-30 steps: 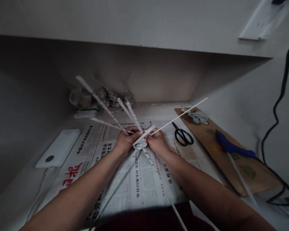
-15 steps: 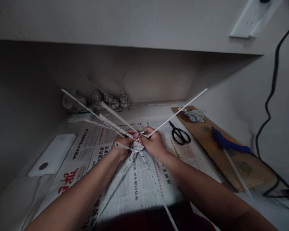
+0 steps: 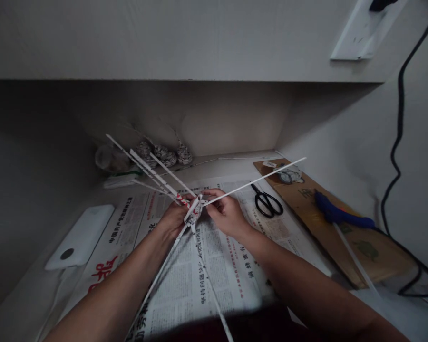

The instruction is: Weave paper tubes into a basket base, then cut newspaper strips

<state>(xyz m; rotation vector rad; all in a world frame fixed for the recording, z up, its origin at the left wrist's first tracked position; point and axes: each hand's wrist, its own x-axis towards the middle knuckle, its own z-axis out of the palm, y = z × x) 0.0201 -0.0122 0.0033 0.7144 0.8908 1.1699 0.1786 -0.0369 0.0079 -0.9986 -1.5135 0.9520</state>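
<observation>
Gripping the paper weave (image 3: 193,212) in the left hand (image 3: 174,219) — over the newspaper (image 3: 178,292), with strips (image 3: 255,182) out to both sides. Curling the right hand (image 3: 225,209) beside the foot of one strip — too dim to tell whether pinched. On the newspaper's right part, scissors (image 3: 269,204). Right of the newspaper, a glue gun (image 3: 344,217) on cardboard (image 3: 374,266); left, a white device (image 3: 81,237); beyond, woven bulbs (image 3: 183,154).

Two bare forearms converge from the lower corners — the left forearm (image 3: 123,280) and the right forearm (image 3: 303,278). The left hand (image 3: 174,217) is closed in a grip; the right hand (image 3: 228,213) is just beside it — fingers (image 3: 214,192) bent, pointing inward, thumb below.
</observation>
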